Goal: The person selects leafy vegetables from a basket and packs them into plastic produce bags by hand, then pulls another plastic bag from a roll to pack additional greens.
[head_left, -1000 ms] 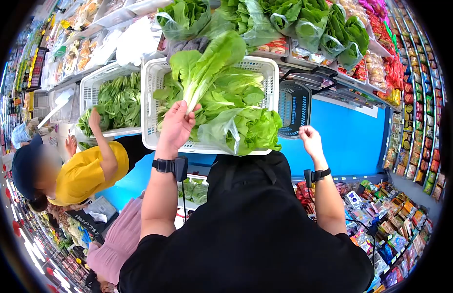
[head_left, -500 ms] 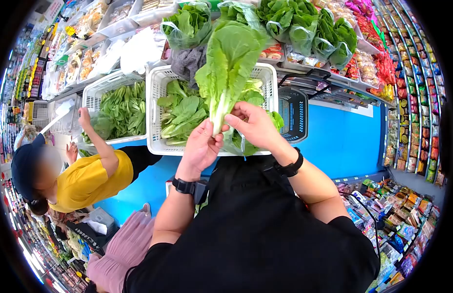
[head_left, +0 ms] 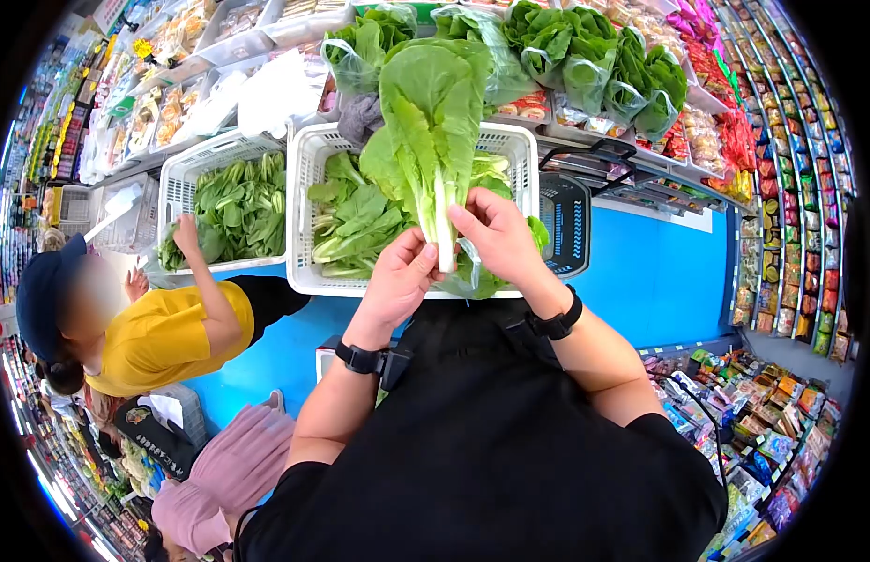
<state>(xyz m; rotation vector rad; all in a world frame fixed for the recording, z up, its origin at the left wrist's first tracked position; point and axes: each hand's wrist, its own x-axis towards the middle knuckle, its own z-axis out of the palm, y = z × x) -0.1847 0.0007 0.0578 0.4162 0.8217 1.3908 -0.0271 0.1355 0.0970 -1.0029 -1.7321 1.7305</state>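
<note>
Your left hand [head_left: 397, 274], right hand [head_left: 497, 234] pinch long green leafy vegetable [head_left: 430, 108] by white stalk [head_left: 443, 211]; hard tug might snap it; grip part-hidden.

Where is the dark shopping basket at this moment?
In the head view, the dark shopping basket is right of centre, directly right of the white crate.
</note>
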